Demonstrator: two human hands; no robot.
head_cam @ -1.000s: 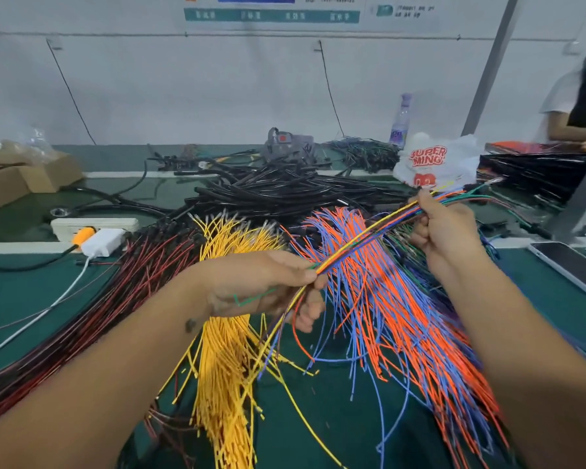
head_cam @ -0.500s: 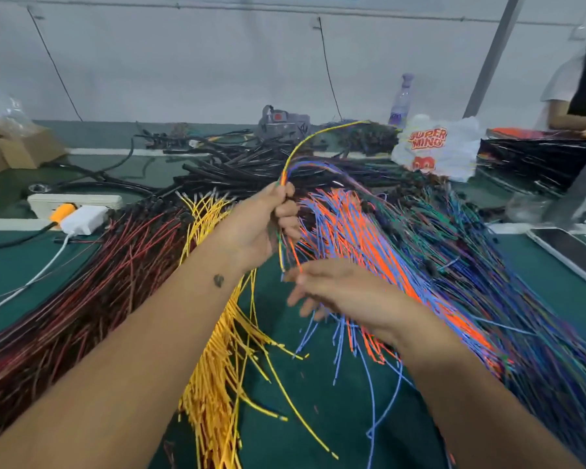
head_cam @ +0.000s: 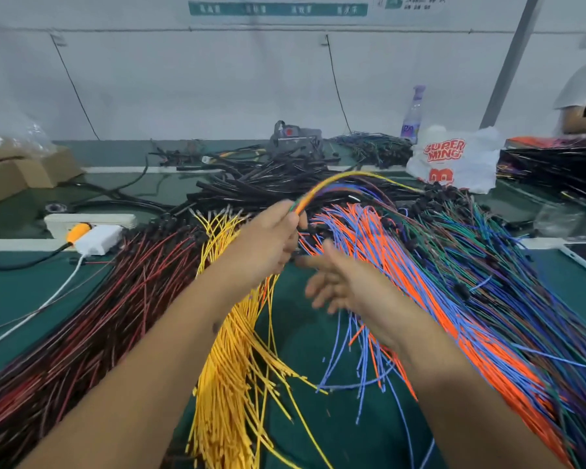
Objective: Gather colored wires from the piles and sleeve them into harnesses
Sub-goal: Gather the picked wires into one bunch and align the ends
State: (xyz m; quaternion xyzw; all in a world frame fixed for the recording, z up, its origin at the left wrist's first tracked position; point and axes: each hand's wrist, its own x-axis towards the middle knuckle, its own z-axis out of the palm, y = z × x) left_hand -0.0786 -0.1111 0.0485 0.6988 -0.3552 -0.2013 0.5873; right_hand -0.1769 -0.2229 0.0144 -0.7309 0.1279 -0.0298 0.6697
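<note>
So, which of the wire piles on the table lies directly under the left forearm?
The yellow wire pile. The left forearm crosses over it, while the red-black pile lies left of it and the orange-blue pile right.

Yellow wires (head_cam: pixel 230 367), orange-and-blue wires (head_cam: pixel 403 265), red-and-black wires (head_cam: pixel 99 316) on a dark green table (head_cam: pixel 21 292).

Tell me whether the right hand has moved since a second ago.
Yes. The right hand let go of the wire bundle near the Super Ming bag and dropped toward the person, now open beside the left hand.
</note>
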